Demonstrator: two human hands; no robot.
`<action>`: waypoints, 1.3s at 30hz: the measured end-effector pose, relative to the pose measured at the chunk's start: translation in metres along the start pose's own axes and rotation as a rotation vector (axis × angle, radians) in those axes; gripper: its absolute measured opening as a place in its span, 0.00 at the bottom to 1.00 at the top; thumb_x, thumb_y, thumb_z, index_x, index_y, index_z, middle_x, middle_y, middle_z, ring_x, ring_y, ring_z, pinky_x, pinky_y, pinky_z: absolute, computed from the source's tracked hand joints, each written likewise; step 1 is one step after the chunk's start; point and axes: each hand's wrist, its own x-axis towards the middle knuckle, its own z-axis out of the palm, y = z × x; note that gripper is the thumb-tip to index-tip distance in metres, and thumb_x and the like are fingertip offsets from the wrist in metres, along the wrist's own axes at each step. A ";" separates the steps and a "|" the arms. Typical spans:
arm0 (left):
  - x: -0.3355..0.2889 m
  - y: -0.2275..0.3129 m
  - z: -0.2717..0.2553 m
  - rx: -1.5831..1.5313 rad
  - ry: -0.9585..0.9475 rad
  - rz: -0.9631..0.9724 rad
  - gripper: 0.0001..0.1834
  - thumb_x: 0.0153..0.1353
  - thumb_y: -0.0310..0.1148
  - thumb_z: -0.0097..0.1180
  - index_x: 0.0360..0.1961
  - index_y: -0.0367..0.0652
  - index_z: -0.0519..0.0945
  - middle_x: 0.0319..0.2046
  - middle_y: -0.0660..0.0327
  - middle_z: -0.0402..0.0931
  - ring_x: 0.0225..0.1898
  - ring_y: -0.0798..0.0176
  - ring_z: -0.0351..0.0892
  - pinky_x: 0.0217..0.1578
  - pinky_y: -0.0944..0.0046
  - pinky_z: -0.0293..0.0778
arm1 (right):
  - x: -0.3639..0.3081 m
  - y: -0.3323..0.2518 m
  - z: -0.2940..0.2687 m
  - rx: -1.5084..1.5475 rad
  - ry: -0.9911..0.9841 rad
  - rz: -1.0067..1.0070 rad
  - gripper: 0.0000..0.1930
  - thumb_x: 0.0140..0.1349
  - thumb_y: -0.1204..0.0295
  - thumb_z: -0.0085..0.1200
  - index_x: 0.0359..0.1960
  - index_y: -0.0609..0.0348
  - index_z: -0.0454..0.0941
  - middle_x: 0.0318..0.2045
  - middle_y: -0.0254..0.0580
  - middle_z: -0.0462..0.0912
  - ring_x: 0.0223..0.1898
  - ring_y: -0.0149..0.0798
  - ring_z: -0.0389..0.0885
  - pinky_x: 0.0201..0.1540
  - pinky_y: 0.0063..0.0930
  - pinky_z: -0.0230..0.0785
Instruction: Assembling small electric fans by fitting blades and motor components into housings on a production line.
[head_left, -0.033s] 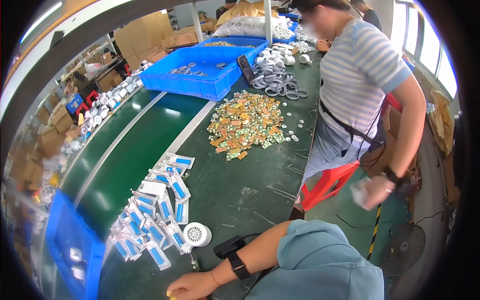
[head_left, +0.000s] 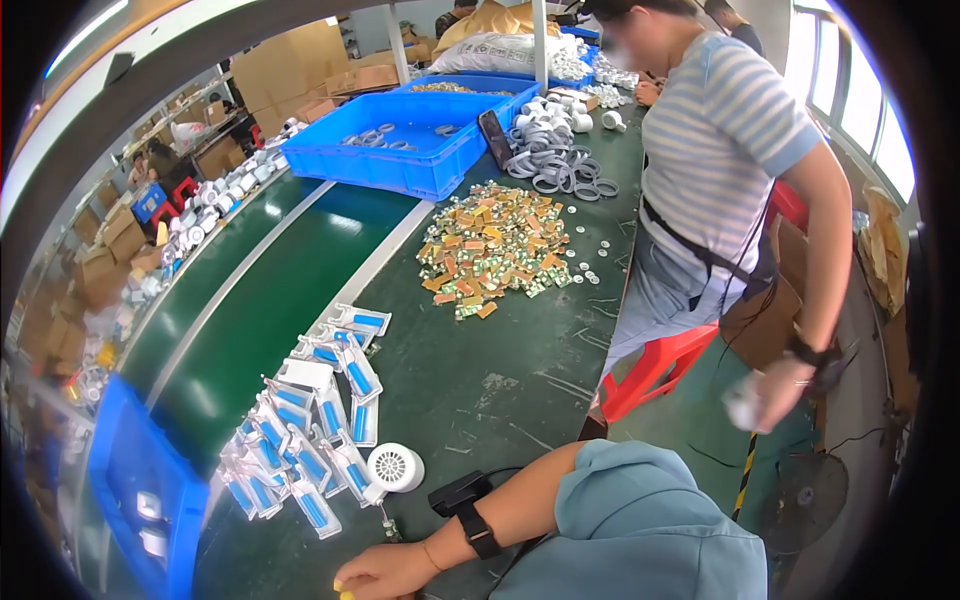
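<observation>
While our right hand point(head_left: 385, 575) rests at the counter's point(head_left: 480, 390) near edge, fingers cropped so we cannot tell their grip, the white round fan part point(head_left: 395, 467) lies just beyond it. It touches the blue-and-white packets point(head_left: 310, 420), which look done; the orange parts heap point(head_left: 495, 250) seems to remain.

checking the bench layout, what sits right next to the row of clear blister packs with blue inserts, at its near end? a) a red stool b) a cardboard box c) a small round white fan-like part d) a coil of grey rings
c: the small round white fan-like part with a slotted face lies on the green table touching the near end of the blister packs; the grey rings lie far up by the blue bin.
</observation>
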 end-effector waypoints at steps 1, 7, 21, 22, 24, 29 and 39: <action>-0.001 -0.001 -0.001 -0.038 -0.014 -0.028 0.17 0.53 0.25 0.64 0.46 0.37 0.79 0.38 0.42 0.77 0.41 0.37 0.77 0.42 0.45 0.73 | 0.002 0.001 0.003 0.030 0.067 -0.036 0.22 0.64 0.57 0.54 0.51 0.62 0.77 0.38 0.46 0.85 0.42 0.43 0.83 0.45 0.34 0.73; -0.007 0.000 -0.005 -0.083 -0.095 -0.120 0.17 0.53 0.27 0.63 0.46 0.36 0.80 0.41 0.41 0.78 0.44 0.36 0.77 0.44 0.44 0.73 | -0.001 0.000 0.001 -0.071 0.029 -0.041 0.20 0.66 0.59 0.49 0.52 0.62 0.77 0.37 0.49 0.84 0.42 0.48 0.84 0.45 0.35 0.74; -0.022 -0.003 0.000 -0.214 -0.158 -0.190 0.19 0.52 0.26 0.63 0.47 0.40 0.80 0.41 0.43 0.77 0.42 0.38 0.77 0.43 0.45 0.72 | -0.008 -0.002 -0.001 -0.100 0.014 -0.088 0.21 0.69 0.60 0.47 0.55 0.62 0.74 0.45 0.53 0.83 0.46 0.52 0.82 0.48 0.38 0.73; -0.022 -0.003 0.000 -0.218 -0.167 -0.182 0.19 0.52 0.27 0.63 0.47 0.40 0.80 0.42 0.43 0.77 0.42 0.38 0.76 0.43 0.45 0.72 | -0.009 -0.003 -0.001 -0.093 0.007 -0.063 0.21 0.69 0.60 0.47 0.55 0.62 0.74 0.45 0.53 0.83 0.47 0.52 0.82 0.49 0.38 0.73; -0.019 -0.003 -0.002 -0.203 -0.150 -0.165 0.18 0.53 0.27 0.63 0.47 0.40 0.80 0.42 0.43 0.77 0.42 0.38 0.76 0.43 0.45 0.72 | -0.008 -0.001 0.001 -0.096 0.012 -0.078 0.20 0.69 0.60 0.46 0.55 0.61 0.74 0.45 0.53 0.83 0.46 0.52 0.82 0.49 0.38 0.73; -0.015 0.002 -0.006 -0.192 -0.123 -0.182 0.17 0.55 0.28 0.63 0.47 0.39 0.80 0.42 0.42 0.77 0.42 0.37 0.76 0.43 0.44 0.71 | -0.006 0.003 0.001 -0.108 0.009 -0.096 0.20 0.69 0.60 0.46 0.55 0.61 0.74 0.45 0.53 0.82 0.47 0.52 0.82 0.50 0.37 0.73; -0.005 0.007 -0.010 -0.229 -0.140 -0.195 0.14 0.57 0.28 0.62 0.45 0.38 0.81 0.39 0.41 0.79 0.41 0.36 0.77 0.41 0.45 0.72 | -0.009 0.001 -0.001 -0.137 0.020 -0.118 0.19 0.70 0.62 0.46 0.55 0.62 0.73 0.45 0.54 0.82 0.47 0.53 0.82 0.50 0.38 0.73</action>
